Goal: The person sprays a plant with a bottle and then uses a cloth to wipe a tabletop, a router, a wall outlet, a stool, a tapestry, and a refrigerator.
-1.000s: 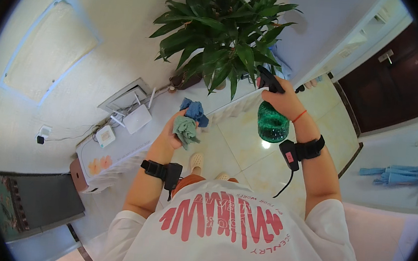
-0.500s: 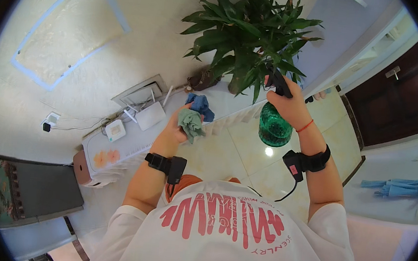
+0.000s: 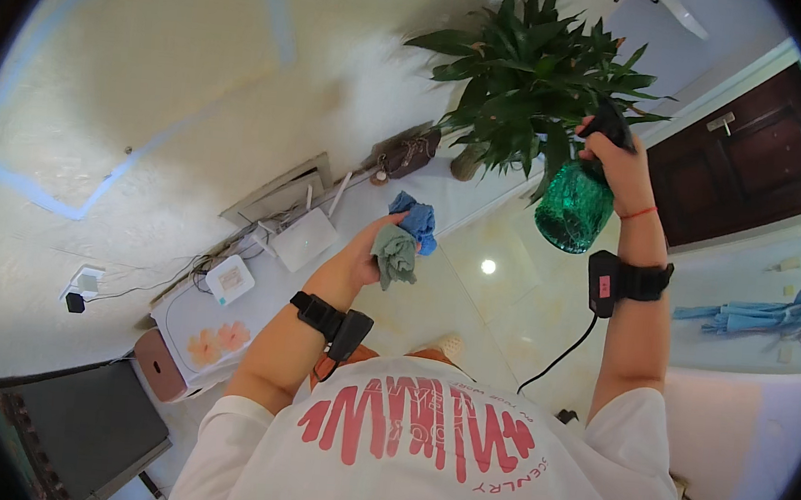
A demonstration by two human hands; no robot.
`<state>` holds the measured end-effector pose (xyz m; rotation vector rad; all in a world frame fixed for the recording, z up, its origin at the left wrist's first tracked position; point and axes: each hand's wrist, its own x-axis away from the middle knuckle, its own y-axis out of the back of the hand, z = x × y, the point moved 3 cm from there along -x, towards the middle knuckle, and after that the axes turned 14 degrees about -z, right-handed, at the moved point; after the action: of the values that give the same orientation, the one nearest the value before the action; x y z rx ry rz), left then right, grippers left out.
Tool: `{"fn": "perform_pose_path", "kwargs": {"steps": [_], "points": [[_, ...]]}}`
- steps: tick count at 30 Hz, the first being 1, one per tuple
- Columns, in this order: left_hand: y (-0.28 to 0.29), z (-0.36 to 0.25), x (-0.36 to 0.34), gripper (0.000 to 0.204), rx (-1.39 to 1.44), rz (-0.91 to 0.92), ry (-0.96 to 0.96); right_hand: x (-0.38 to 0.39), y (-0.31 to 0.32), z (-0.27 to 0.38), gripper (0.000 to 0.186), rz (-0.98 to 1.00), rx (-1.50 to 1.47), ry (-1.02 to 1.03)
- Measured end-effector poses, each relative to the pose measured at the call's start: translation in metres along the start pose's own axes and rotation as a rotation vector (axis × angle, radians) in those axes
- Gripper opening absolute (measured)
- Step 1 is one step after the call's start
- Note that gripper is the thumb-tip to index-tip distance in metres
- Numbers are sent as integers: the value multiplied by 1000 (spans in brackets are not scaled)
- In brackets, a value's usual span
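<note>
My right hand (image 3: 620,169) is closed round the neck of a green see-through spray bottle (image 3: 574,208) with a black trigger head (image 3: 611,126). The bottle is held up in front of a leafy potted plant (image 3: 530,80), its head close to the leaves. In my left hand (image 3: 367,252) are two crumpled cloths, a blue cloth (image 3: 415,221) and a grey-green cloth (image 3: 395,252), gripped together. That hand is beside the long white cabinet top, away from the plant.
Along the wall runs a cabinet (image 3: 180,321) bearing a white router (image 3: 304,239), a small white box (image 3: 229,280) and a brown bag (image 3: 409,153). A brown tissue box (image 3: 158,364) sits at its near end. Tiled floor (image 3: 473,294) lies below; a dark door (image 3: 742,156) stands at right.
The view has turned and shifted. My right hand has lifted the spray bottle toward the upper right. Both cloths stay in my left hand, which appears slightly farther right.
</note>
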<state>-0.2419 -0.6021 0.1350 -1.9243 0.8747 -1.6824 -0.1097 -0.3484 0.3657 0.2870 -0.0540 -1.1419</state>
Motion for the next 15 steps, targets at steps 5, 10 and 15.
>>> {"fn": "perform_pose_path", "kwargs": {"steps": [5, 10, 15], "points": [[37, -23, -4, 24, 77, -30, 23, 47, -27, -25, 31, 136, -83, 172], [56, -31, -30, 23, 145, -42, 22, 81, -47, -100, 38, 135, 114, 34], [89, -32, -57, 22, 234, -145, 84, 66, -102, -223, 30, -43, 61, -9]]}}
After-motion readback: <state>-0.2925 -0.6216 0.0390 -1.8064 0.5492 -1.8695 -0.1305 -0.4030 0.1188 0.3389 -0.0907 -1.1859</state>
